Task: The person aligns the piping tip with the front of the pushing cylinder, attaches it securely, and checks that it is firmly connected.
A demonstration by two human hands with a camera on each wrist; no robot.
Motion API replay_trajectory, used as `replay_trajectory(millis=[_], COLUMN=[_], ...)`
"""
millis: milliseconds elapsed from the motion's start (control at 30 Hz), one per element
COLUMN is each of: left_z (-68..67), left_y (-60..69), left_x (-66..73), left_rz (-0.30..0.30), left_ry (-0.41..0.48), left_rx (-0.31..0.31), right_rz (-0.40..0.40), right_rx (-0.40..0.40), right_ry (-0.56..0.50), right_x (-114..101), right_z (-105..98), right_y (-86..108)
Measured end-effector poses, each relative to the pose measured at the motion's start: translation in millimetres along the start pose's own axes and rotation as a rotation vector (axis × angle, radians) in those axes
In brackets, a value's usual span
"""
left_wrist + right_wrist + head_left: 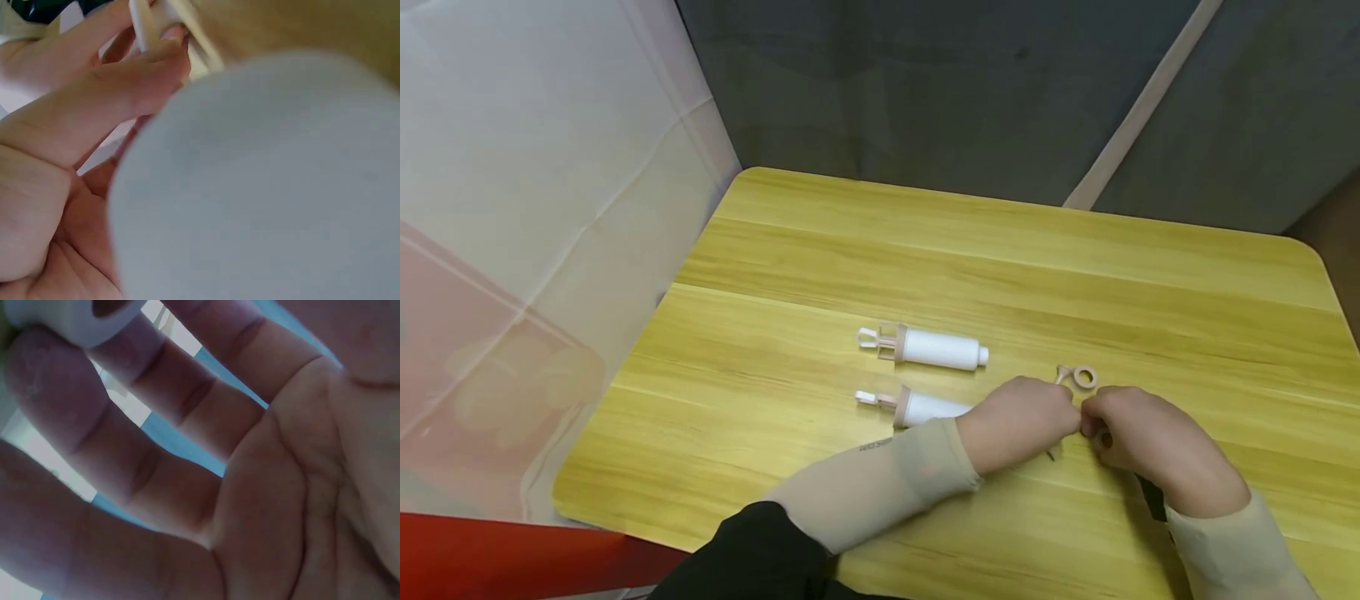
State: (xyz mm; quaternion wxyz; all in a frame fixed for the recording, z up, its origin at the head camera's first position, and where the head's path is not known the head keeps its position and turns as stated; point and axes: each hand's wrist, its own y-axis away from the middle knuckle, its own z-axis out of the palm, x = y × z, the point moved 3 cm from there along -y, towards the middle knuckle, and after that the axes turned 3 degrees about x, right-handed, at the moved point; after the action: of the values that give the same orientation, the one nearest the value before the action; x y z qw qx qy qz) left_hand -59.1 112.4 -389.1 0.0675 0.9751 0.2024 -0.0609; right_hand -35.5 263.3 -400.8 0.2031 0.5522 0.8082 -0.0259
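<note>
Beige sleeve [865, 483], lettering illegible; left fingers [119, 94] pinch pale part [144, 26]; right fingers [59, 394] clamped on ring [94, 332].

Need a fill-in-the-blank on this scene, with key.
On the yellow wooden table lie ____ white cylinders with beige collars.
The beige-sleeved left arm partly hides the ____ (nearer/farther) cylinder.
Seen by the wearer, the small beige ring lies ____ (before/beyond) the bare right hand.
Missing: two; nearer; beyond.
</note>
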Motion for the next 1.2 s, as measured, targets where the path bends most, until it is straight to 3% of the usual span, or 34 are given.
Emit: replay_trajectory(millis=[200, 300, 500, 667, 967, 1200], left_z=[-9.9, -15.8, -30.5, -36.5, -34.6, -32.7], left_y=[6.4, 14.5, 32.4, 42.8, 53.4, 55.7], left_x=[-15.3, -24.6, -45.0, -56.8, -67.8, -70.6], left_rz=[0.032, 0.019, -0.045, -0.058, -0.021, -0.015], left_ry=[0.008, 0.089, 0.299, 0.363, 0.475, 0.485], left_rx=[0.099, 0.124, 0.186, 0.271, 0.372, 0.363], right_rz=[-0.010, -0.041, -0.230, -0.352, -0.420, -0.412], right_rx=[0.044, 0.120, 0.312, 0.399, 0.516, 0.581], right_ry=[-0.001, -0.005, -0.041, -0.093, -0.203, -0.266], right_x=[2, 3, -1, -7, -15, -22], right_z=[-4, -9, -15, -18, -26, -31], right_y=[1.2, 4.2, 7.2, 6.6, 8.4, 9.9])
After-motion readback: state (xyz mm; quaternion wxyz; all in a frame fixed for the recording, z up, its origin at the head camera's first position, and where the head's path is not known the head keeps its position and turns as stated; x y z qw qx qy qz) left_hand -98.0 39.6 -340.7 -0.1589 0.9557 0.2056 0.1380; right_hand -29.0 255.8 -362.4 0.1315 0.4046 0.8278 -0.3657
